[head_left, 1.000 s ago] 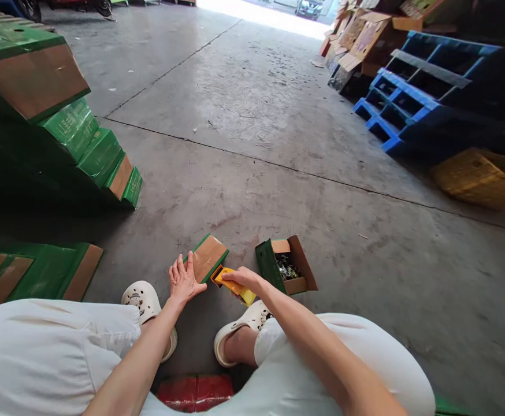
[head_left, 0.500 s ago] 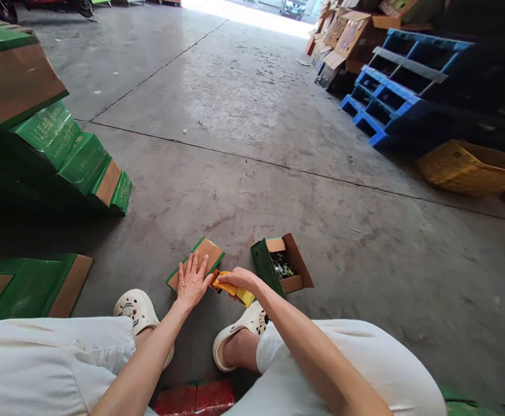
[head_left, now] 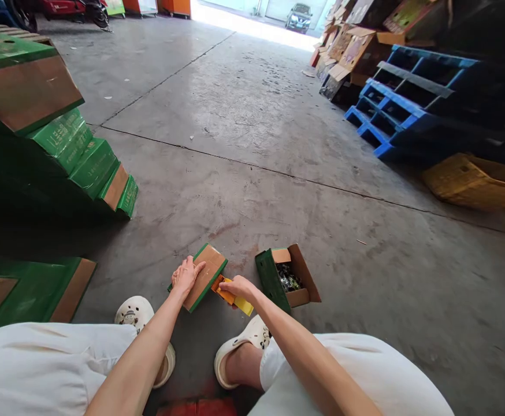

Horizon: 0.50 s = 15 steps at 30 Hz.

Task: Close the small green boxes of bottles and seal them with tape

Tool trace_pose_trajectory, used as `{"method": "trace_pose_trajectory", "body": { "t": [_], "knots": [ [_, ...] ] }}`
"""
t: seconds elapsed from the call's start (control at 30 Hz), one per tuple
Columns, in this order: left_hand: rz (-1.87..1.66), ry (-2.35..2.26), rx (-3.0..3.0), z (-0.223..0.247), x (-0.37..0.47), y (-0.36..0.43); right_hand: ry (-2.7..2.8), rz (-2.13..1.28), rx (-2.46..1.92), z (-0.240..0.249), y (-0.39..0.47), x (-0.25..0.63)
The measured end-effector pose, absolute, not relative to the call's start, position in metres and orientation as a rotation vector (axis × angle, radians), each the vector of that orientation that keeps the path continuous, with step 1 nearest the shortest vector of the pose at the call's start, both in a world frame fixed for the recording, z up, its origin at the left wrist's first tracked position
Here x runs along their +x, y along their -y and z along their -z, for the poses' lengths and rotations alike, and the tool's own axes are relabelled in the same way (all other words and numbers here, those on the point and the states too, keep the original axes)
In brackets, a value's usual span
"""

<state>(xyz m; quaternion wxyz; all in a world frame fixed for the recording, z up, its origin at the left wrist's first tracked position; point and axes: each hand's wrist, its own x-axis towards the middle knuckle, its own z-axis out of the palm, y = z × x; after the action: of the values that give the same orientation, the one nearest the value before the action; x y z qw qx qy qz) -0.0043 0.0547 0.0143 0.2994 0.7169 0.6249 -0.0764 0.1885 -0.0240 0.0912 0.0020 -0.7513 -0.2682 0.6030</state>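
Observation:
A closed green and brown cardboard box [head_left: 210,267] lies tilted on the floor in front of my feet. My left hand [head_left: 186,274] rests on its left part, thumb apart from the fingers, holding nothing. My right hand [head_left: 240,287] is wrapped round an orange and yellow tape dispenser [head_left: 227,292], whose front end is at the box's right edge. Just right of it stands an open green box [head_left: 274,279] with dark, shiny packed things [head_left: 288,277] inside.
Stacked green boxes [head_left: 92,167] stand at the left, with a flat green carton [head_left: 31,289] below them. Blue pallets [head_left: 391,104], cardboard boxes [head_left: 356,49] and a yellow basket [head_left: 473,182] are at the right. White clogs [head_left: 133,312] are on my feet.
My left hand has slid to the left side of the closed box and its fingers are less spread. The box has turned slightly. The view has tilted up a little.

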Motion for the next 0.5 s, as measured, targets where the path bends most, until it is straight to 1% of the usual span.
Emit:
{"method": "trace_pose_trajectory", "body": {
  "t": [0.2,0.37,0.43,0.5],
  "knots": [
    [0.23,-1.569,1.805,-0.017,-0.009,-0.059,0.865,-1.91,-2.289,-0.13,0.029,0.189],
    [0.24,-1.498,1.836,-0.026,-0.004,-0.048,0.926,-1.845,-2.275,-0.157,0.035,0.193],
    [0.209,-1.514,1.868,-0.031,0.002,-0.038,1.063,-1.747,-2.332,-0.169,0.036,0.197],
    [0.177,-1.543,1.92,-0.035,0.011,-0.024,1.298,-1.494,-2.506,-0.181,0.036,0.203]
  ]
}}
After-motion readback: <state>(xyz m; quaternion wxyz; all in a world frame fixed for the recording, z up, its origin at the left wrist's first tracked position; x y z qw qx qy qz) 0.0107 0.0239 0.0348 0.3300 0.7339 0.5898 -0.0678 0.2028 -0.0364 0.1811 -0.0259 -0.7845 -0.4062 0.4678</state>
